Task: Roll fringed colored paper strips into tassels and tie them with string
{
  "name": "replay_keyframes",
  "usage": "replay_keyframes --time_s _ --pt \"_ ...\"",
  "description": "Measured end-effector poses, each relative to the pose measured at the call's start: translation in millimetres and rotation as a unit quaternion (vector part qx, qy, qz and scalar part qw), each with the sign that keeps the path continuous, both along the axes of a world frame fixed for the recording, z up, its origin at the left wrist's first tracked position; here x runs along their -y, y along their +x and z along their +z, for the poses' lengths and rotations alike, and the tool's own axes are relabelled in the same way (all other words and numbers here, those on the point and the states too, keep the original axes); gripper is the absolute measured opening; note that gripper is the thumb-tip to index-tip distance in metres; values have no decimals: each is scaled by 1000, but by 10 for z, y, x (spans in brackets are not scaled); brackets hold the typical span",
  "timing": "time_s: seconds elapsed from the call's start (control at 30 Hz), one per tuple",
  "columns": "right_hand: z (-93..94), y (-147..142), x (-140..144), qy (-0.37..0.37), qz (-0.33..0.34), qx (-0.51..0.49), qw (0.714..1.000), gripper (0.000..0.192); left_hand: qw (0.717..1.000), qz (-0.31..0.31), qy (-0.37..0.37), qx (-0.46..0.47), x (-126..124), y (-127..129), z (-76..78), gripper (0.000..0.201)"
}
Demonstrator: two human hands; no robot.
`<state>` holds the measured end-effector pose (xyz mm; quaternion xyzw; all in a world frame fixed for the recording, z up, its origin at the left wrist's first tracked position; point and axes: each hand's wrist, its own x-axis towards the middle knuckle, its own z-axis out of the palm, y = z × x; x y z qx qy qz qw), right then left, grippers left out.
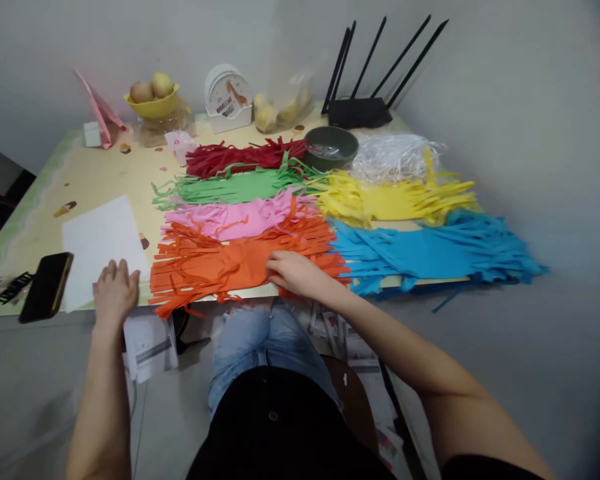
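Orange strips [215,267], at the counter's [95,177] near edge, are pinched by the right hand [295,273]; left of them, white paper [100,243] is pressed flat by the open left hand [114,293]. Every pile already looks cut.

Pale grey walls [530,100]; yellow-topped table [90,173]; tiled floor [30,387]

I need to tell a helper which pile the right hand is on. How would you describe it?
On the table, coloured paper strips lie in rows. The right hand rests on the orange strips at the near edge, below the pink strips and left of the blue strips.
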<state>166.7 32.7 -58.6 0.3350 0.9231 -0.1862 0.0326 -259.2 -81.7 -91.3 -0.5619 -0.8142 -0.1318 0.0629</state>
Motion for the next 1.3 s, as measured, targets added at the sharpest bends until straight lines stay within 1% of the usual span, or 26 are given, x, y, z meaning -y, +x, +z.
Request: replay_keyframes --time_s 0.07,0.1,0.13,0.17,0.2,0.23,0.27,0.3,0.33,0.37,0.4,0.43,0.47,0.5,0.57,0.7,0.77,0.97,1.1,1.17,1.23,1.3 --pt "31 -16 -4 -7 -10 -2 1000 19 1000 -9 5 11 -7 -168 74 44" --pt "39 -23 -8 -9 -14 -3 1000 18 1000 -17 12 15 -33 -166 127 43" --pt "41 -28 -13 -10 -18 -4 1000 17 999 -27 24 16 -70 -93 183 42" --pt "39 -33 -20 -10 -21 -5 1000 17 998 -40 39 16 -115 53 234 42" --pt "33 -36 -28 -9 -24 -6 1000 16 996 -66 52 20 -164 270 277 41" --pt "25 -37 -37 -8 -27 -6 1000 16 993 -97 63 25 -214 545 307 40" --pt "17 -37 -45 -7 -29 -7 1000 16 986 -152 60 40 -264 858 324 35" --pt "12 -36 -53 -7 -30 -8 999 15 963 -255 28 81 -312 1184 328 31" --pt "9 -34 -59 -6 -31 -9 999 15 932 -344 -19 116 -360 1497 322 27" --pt "8 -32 -64 -6 -30 -9 999 14 904 -402 -64 131 -406 1773 308 24" --pt "8 -30 -67 -6 -30 -9 999 14 895 -416 -98 127 -451 1995 289 23" --pt "9 -29 -69 -6 -30 -9 999 13 894 -412 -127 120 -496 2153 267 21" --pt "10 -28 -70 -6 -31 -9 999 13 898 -398 -149 114 -540 2246 244 20" --pt "9 -28 -71 -5 -32 -9 999 13 904 -379 -162 115 -581 2282 224 19" --pt "4 -30 -74 -5 -35 -9 999 13 907 -355 -174 146 -652 2238 196 16" --pt "-5 -33 -91 -8 -35 -11 999 12 892 -347 -183 224 -727 2076 199 9" --pt "-1 -34 -95 -10 -34 -12 999 12 890 -347 -188 230 -732 2068 212 7" --pt "-22 -47 -86 -11 -36 -25 999 13 892 -354 -184 212 -686 2178 216 9" --pt "-41 -20 -122 -17 -43 -37 998 12 903 -345 -163 197 -673 2199 192 10" --pt "-10 16 -108 -23 -48 -52 997 23 911 -330 -149 198 -666 2197 185 9" --pt "42 42 -22 -11 -67 -102 992 35 921 -309 -130 198 -645 2203 185 9" --pt "79 27 147 15 -76 -166 983 32 935 -282 -104 191 -605 2225 185 11"
